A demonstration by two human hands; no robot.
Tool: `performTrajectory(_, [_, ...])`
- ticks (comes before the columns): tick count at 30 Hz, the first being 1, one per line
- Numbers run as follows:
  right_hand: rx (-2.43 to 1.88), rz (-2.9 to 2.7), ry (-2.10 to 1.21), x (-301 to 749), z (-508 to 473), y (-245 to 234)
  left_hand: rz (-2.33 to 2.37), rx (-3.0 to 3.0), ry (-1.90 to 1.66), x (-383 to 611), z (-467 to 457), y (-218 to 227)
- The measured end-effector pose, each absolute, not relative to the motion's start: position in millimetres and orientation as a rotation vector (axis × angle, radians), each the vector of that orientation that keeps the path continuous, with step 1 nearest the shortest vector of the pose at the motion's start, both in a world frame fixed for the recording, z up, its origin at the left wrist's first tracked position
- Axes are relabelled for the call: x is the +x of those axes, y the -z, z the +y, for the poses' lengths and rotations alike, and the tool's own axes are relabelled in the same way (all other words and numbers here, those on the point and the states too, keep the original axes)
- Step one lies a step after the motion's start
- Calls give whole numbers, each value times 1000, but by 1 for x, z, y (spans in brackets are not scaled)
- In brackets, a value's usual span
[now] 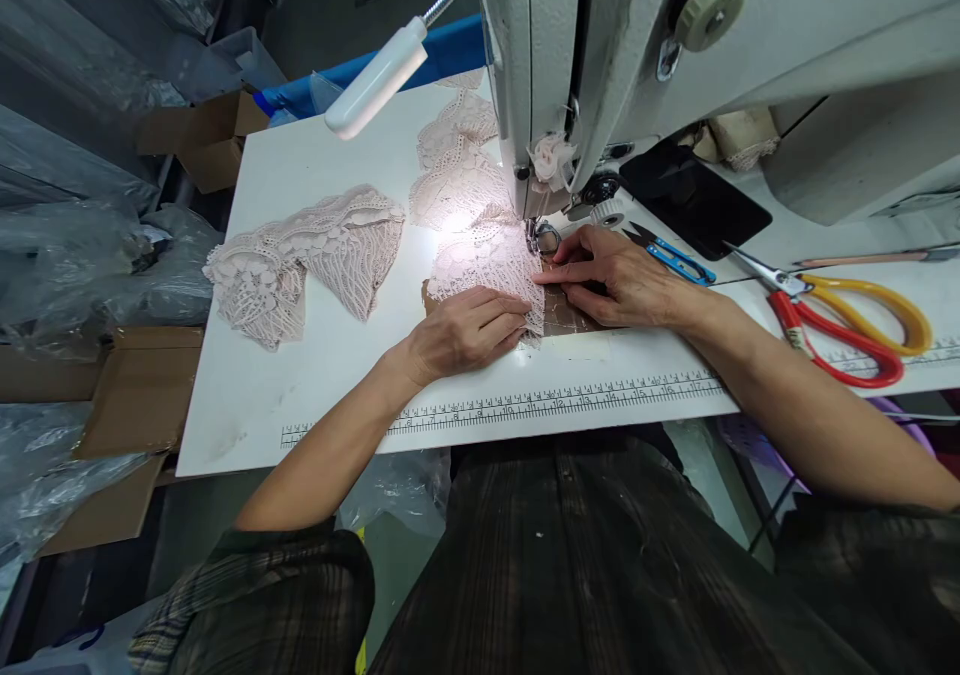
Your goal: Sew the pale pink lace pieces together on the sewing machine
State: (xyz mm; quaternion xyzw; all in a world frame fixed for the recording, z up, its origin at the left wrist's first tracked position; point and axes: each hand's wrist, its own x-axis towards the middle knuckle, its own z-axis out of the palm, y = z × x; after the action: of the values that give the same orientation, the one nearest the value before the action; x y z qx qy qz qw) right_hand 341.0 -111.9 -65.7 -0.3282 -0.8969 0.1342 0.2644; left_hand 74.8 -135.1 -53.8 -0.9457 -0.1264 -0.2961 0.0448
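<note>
A pale pink lace piece [480, 260] lies under the sewing machine's presser foot [534, 235]. My left hand [476, 330] rests palm down on its near part, fingers stretched out and pressing it flat. At the lace's right edge, my right hand [611, 280] reaches in with bent, parted fingers; one fingertip touches the edge, and the thumb is over a brown plate [577, 317]. More lace [457, 185] runs back behind the foot, apparently joined to this piece. Another lace piece [315, 255] with two cup-like halves sits to the left.
The sewing machine [547, 75] stands over the white table [255, 395], with a lamp [379, 75] at its left. Blue thread snips [679, 260], a black phone [697, 200] and red-and-yellow scissors [847, 320] lie right. A printed ruler [510, 410] follows the front edge. Cardboard boxes [146, 385] stand left.
</note>
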Motion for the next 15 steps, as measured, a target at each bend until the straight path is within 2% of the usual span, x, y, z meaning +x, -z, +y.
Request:
performTrajectory(5, [-931, -2451, -410, 341, -114, 63, -474, -2901, 863, 79, -135, 53])
performTrajectory(11, [-968, -2515, -344, 340, -118, 60, -375, -3007, 602, 87, -116, 39])
performTrajectory(15, [-997, -2522, -310, 339, -121, 59, -413, -3025, 626, 87, -111, 39])
